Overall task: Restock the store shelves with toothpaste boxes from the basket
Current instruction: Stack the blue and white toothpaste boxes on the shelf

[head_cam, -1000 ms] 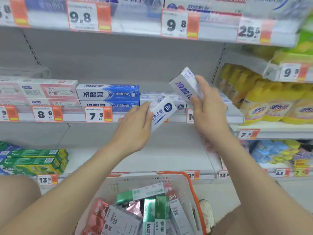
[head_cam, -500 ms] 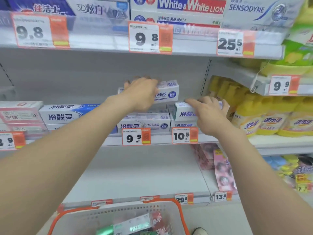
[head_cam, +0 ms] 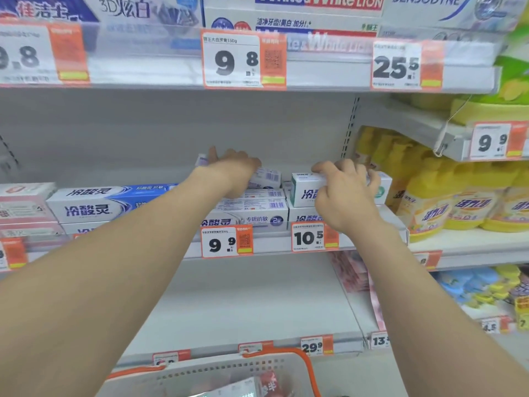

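Store shelving (head_cam: 171,133) fills your view, white panels with three shelf levels in sight. Along the upper shelf (head_cam: 329,73) stand large toothpaste cartons, their fronts partly cut off by the top of the frame. On the neighbouring bay at far right sit rows of yellow pouches (head_cam: 458,207).

Your two bare arms reach forward to the middle shelf (head_cam: 272,249). At its left lie long blue-and-white toothpaste boxes (head_cam: 94,202), stacked flat. Low and near you is the white basket (head_cam: 217,371) with its orange handle (head_cam: 310,365); a few more toothpaste boxes (head_cam: 237,389) show inside it at the bottom edge.

Your left hand (head_cam: 234,170) lies palm down over a white-and-purple toothpaste box (head_cam: 266,177) that sits on top of a stack of matching boxes (head_cam: 252,213). The hand covers most of that box, so you cannot tell whether the fingers grip it or only rest on it.

Your right hand (head_cam: 346,196) is clamped on a white-and-green toothpaste box (head_cam: 303,190), fingers curled over its top. That box sits on another box at the right end of the shelf, just beside the left stack.

Below the stacks, clipped to the shelf edge, are a 9.9 price tag (head_cam: 226,242) and a 10.5 price tag (head_cam: 313,237).
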